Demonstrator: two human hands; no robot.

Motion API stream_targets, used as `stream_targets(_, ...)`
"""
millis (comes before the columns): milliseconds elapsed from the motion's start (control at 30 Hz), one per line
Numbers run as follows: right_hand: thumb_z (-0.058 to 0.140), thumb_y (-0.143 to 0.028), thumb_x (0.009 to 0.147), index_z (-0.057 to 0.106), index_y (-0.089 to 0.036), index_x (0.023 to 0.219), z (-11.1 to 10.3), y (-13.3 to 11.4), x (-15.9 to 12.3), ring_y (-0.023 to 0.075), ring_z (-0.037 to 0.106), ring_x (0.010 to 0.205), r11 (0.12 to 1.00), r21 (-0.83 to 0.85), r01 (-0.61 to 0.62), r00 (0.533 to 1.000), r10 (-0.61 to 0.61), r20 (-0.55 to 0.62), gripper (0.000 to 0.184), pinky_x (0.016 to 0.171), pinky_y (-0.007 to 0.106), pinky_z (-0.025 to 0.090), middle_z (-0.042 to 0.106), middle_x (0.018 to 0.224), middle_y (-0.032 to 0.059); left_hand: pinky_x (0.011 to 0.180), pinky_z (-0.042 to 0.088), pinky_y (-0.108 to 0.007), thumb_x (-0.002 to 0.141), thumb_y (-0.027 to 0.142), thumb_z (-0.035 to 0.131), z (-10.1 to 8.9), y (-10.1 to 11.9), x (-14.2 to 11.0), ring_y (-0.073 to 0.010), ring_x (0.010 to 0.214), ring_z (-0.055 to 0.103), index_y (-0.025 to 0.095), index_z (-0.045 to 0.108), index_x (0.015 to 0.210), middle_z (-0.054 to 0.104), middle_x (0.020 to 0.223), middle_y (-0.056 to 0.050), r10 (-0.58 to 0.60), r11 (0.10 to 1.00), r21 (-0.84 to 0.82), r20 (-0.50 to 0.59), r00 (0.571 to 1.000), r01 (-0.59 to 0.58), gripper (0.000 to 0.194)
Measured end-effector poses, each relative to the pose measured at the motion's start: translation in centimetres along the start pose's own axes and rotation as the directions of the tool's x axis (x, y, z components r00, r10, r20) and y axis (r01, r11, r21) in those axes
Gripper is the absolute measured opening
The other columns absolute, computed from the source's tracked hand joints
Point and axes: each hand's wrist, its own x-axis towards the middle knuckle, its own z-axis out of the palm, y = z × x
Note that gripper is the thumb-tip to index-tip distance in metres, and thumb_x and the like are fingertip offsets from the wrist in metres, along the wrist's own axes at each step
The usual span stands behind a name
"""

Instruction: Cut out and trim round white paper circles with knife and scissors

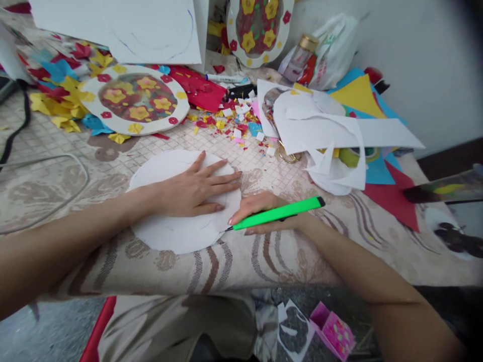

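A rounded white sheet (166,234) with a slightly wavy edge lies on the patterned tablecloth (234,261) near the table's front edge. My left hand (198,186) rests flat on it, fingers spread. In my right hand (264,208) is a bright green utility knife (279,212), gripped with its handle slanting up to the right. Its dark blade tip touches or nearly touches the sheet's lower right edge. Faint lines show on the white surface.
A decorated oval frame (88,105) lies behind the sheet, and a similar frame (277,50) leans at the back. Paper flowers (68,103) are heaped at left. Small scraps (234,118) litter the middle. White offcuts (324,133) pile up at right beside a bottle (300,60).
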Motion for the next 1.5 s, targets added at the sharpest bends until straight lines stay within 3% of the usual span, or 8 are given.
stream_targets(600,0.062,-0.031,0.096,0.072,-0.018,0.114,-0.3,0.1,0.0,0.0160,0.070,0.097,0.996,-0.090,0.024,0.994,-0.015,0.105,0.024,0.088,0.028,0.052,0.077,0.108,0.0075,0.118,-0.008,-0.066,0.101,0.045,0.041,0.1,-0.1,0.0,-0.0363,0.156,0.009,0.033,0.032,0.158,0.024,0.168,-0.001,0.014,1.000,0.010,-0.010,1.000,-0.014,0.059)
stream_targets(1233,0.065,-0.027,0.095,0.072,-0.019,0.116,-1.2,0.5,-1.5,0.0160,0.070,0.094,0.998,-0.049,-0.037,0.995,0.041,0.087,0.023,0.085,0.027,0.053,0.077,0.105,0.0064,0.119,-0.011,-0.066,0.101,0.053,0.040,0.4,-0.4,-0.1,-0.0368,0.156,0.011,0.033,0.033,0.158,0.026,0.168,-0.002,0.031,1.000,0.001,-0.030,0.999,-0.031,0.060)
stream_targets(1400,0.069,-0.024,0.092,0.071,-0.017,0.116,-1.2,-0.3,-1.5,0.0164,0.072,0.096,0.997,0.053,-0.055,0.998,0.056,-0.015,0.025,0.083,0.026,0.055,0.077,0.107,0.0081,0.119,-0.010,-0.066,0.101,0.054,0.039,0.4,-0.4,-0.1,-0.0374,0.156,0.011,0.030,0.035,0.157,0.026,0.168,-0.003,0.034,0.999,0.010,-0.035,0.999,-0.034,0.061)
stream_targets(1500,0.069,-0.025,0.092,0.071,-0.015,0.115,-0.7,-0.4,-1.1,0.0160,0.071,0.098,0.998,0.059,0.005,0.999,-0.003,-0.035,0.025,0.084,0.026,0.054,0.077,0.107,0.0089,0.118,-0.008,-0.068,0.102,0.052,0.037,0.5,-0.3,-0.1,-0.0372,0.156,0.010,0.027,0.035,0.157,0.025,0.168,-0.004,0.028,0.999,0.042,-0.028,0.999,-0.027,0.061)
